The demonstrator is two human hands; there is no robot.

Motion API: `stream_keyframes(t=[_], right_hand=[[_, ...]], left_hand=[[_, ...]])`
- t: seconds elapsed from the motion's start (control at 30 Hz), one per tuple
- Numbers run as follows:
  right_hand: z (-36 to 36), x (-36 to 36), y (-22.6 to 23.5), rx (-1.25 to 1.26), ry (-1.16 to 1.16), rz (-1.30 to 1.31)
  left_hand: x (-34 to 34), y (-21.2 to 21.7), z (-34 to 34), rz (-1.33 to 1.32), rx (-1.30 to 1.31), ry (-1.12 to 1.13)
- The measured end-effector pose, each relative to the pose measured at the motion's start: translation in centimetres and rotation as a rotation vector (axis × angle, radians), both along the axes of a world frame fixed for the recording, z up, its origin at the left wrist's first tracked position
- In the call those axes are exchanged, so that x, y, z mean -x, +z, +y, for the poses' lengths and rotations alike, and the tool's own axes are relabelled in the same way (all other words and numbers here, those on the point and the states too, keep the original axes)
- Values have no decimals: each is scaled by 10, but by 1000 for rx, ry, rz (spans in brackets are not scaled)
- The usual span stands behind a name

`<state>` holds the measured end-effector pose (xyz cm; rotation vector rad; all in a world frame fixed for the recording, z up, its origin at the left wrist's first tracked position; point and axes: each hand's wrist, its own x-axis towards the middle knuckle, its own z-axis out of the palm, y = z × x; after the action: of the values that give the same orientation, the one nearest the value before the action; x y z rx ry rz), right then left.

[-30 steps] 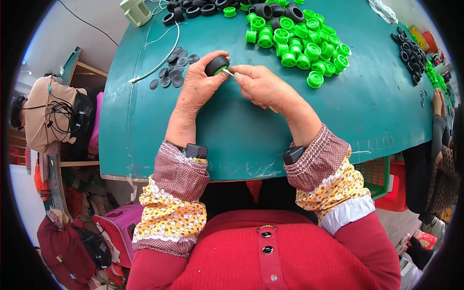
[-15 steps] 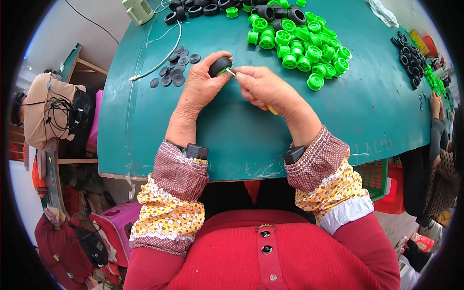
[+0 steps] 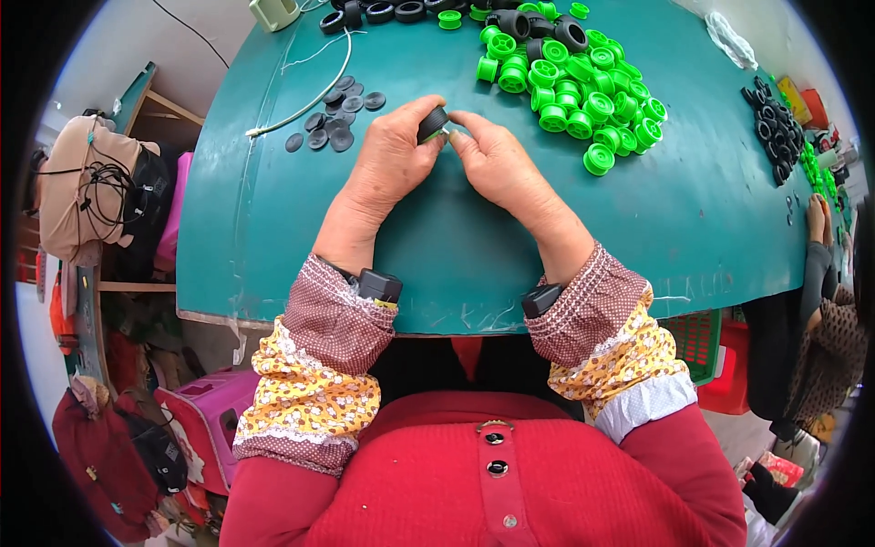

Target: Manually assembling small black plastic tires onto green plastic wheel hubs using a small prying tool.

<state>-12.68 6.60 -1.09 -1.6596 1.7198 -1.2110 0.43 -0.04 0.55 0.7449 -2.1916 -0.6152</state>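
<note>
My left hand (image 3: 390, 153) is closed around a small black toy tyre (image 3: 432, 124), and a bit of green rim shows at its lower edge. Against it, on the right side, works my right hand (image 3: 503, 170), fingers closed on a screwdriver (image 3: 445, 132). Only a short piece of its metal shaft shows; the handle is hidden under the palm. Both hands are above the green table (image 3: 437, 237). Left of them lie several loose black rubber discs (image 3: 341, 139). To the right spreads a heap of green wheel rims (image 3: 598, 108) with a few black tyres (image 3: 571, 36) among them.
A pale cord (image 3: 314, 102) curves across the table's left part, below a light green mug (image 3: 273, 13). More black tyres (image 3: 380, 13) line the far edge. At the far right, another person's hands (image 3: 818, 219) rest near a tyre pile (image 3: 777, 132). A green crate (image 3: 694, 345) stands below the table.
My right hand has turned and closed in on the tyre, so less of the shaft shows and the yellow handle end is now hidden. The left hand has tilted the tyre.
</note>
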Motion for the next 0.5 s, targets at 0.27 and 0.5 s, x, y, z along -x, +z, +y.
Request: stream_keyframes(t=[0.27, 0.5], right_hand=[[2, 2, 13, 11, 19, -369], [10, -13, 20, 111, 32, -297]], left_hand=[[4, 5, 7, 59, -132, -12], [1, 1, -3, 120, -78, -38]])
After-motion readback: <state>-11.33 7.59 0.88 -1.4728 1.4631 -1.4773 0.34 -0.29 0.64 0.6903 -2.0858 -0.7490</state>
